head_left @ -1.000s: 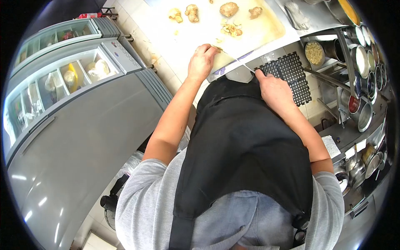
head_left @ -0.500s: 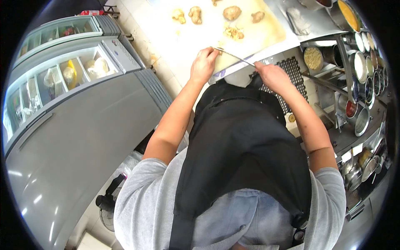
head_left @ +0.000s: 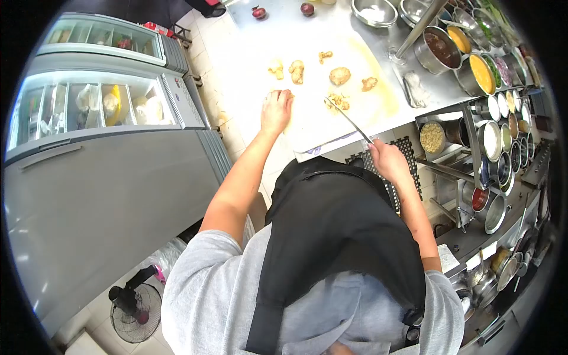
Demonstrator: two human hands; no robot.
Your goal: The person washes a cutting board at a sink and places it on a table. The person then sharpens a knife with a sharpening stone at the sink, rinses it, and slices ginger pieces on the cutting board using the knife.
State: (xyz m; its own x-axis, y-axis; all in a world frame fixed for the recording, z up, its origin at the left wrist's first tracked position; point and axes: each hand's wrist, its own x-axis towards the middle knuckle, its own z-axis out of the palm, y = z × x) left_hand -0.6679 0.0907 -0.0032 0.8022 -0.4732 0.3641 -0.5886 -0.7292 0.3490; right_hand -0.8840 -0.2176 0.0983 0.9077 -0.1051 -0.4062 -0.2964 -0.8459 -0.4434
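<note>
My right hand (head_left: pixel 390 161) is closed round the handle of a knife (head_left: pixel 350 120), whose blade points up and left, its tip near a small pile of ginger pieces (head_left: pixel 339 103). On the left side of the pale cutting board (head_left: pixel 384 109) lies my left hand (head_left: pixel 277 111), its fingers curled together; what they hold, if anything, is hidden. Farther back on the board are a ginger root (head_left: pixel 339 76), a long knobbly piece (head_left: pixel 296 71), a smaller one (head_left: pixel 369 83) and a pale piece (head_left: pixel 276 69).
Two red onions (head_left: pixel 307 9) lie at the far edge. Metal bowls (head_left: pixel 374 12) and sauce pots (head_left: pixel 438 49) stand at the back right, near a crumpled cloth (head_left: pixel 416 89). A glass-topped freezer (head_left: pixel 112 189) is on the left, a fan (head_left: pixel 135 312) below it.
The view has tilted up, bringing onions and bowls into sight. The knife has swung away from my left hand toward the ginger pile, and my left hand has shifted left.
</note>
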